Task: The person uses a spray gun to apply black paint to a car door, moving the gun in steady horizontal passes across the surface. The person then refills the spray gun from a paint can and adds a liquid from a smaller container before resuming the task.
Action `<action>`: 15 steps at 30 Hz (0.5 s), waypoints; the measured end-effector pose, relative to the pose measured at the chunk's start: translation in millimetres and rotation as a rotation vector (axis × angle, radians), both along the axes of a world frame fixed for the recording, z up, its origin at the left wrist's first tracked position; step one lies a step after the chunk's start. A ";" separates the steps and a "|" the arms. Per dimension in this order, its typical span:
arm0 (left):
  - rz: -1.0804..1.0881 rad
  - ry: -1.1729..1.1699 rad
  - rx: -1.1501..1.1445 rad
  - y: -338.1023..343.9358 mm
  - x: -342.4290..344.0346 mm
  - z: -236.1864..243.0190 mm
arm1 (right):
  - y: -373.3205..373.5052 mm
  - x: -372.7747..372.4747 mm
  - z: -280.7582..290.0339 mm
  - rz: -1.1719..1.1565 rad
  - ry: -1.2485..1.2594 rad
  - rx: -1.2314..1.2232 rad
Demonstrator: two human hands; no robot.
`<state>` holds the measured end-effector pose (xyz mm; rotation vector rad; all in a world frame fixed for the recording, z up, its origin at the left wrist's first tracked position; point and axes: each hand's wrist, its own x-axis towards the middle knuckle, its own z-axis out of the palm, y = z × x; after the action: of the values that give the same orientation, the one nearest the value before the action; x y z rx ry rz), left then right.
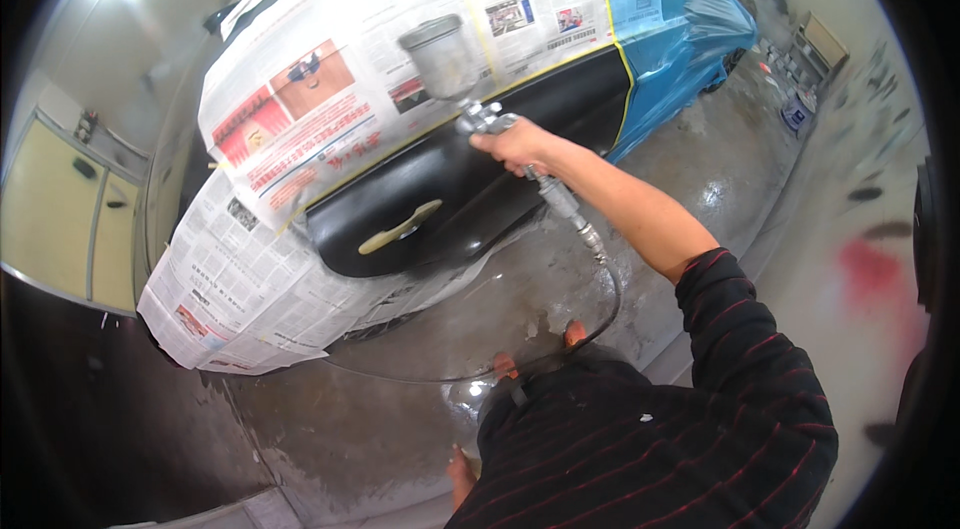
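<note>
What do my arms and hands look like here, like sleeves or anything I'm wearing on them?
Your right hand is ungloved, and no watch shows on the forearm. The right sleeve is black with thin red stripes, ending near the elbow. Your left hand shows only partly, also ungloved; its sleeve can't be made out.

I have the right grip (515,145) on the spray gun (480,117), cup (443,59) on top, before the upper edge of the door panel (450,181). Newspaper sheets (345,14) lie above the panel, more sheets (240,294) at its lower left, plastic film (680,49) at its right end. A handle (400,227) sits on the panel's left half. From under the gun the hose (616,291) drops toward the feet (505,366) on the floor (350,439), then runs left. I have the left grip (462,476) low, well apart from the panel. A bucket (797,115) stands right of the film.
</note>
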<state>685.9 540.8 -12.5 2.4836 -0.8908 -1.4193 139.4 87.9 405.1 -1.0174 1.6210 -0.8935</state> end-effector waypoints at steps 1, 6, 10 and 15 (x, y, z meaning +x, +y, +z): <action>-0.039 -0.004 -0.023 -1.0 -10.7 1.2 | 2.4 -30.2 -3.8 -0.047 -0.003 -0.002; -0.118 -0.080 0.037 -8.3 -61.3 6.6 | 10.1 -152.4 -19.0 -0.153 0.062 -0.016; -0.178 -0.158 0.042 -2.4 -91.6 3.5 | 10.7 -232.7 -37.1 -0.259 0.066 -0.006; -0.125 -0.214 0.049 10.8 -122.4 2.4 | 16.7 -311.9 -46.0 -0.364 0.084 -0.039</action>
<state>563.5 551.6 -10.1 2.6983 -1.0805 -1.2393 -172.5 104.6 359.1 -0.8057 1.9028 -1.1391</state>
